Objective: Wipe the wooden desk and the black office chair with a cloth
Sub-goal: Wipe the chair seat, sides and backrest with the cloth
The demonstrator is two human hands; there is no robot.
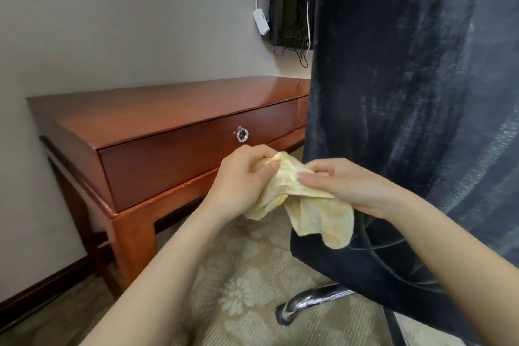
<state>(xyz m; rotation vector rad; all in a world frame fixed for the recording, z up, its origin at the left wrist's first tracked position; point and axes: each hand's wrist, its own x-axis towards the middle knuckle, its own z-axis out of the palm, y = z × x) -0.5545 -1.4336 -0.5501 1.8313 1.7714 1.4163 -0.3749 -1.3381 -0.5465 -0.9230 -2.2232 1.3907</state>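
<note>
- Head view looks down on two bare forearms that meet over a pale yellow cloth (309,205), held in the air in front of the wooden desk (168,104) and just left of the black office chair (407,93).
- The left hand (244,180) has its fingers curled round the bunched upper end of the cloth, with the thumb pressed on top.
- The right hand (351,185) pinches a flat fold of the cloth between thumb and fingers.
- The cloth's long axis slants from upper left, at the left hand, down to lower right. Two loose ends hang downward: a short one under the left hand, a longer one below the right hand against the chair's edge.
- The desk runs left to right along the wall (112,22), its drawer (196,154) facing the camera with a ring pull (242,134) at the middle.
- The chair stands upright on the right, its dark fabric marked with pale streaks; a chrome leg (314,300) rests on the patterned carpet (247,275).
- A black box (292,0) with a white adapter (261,21) hangs on the wall above the desk.
</note>
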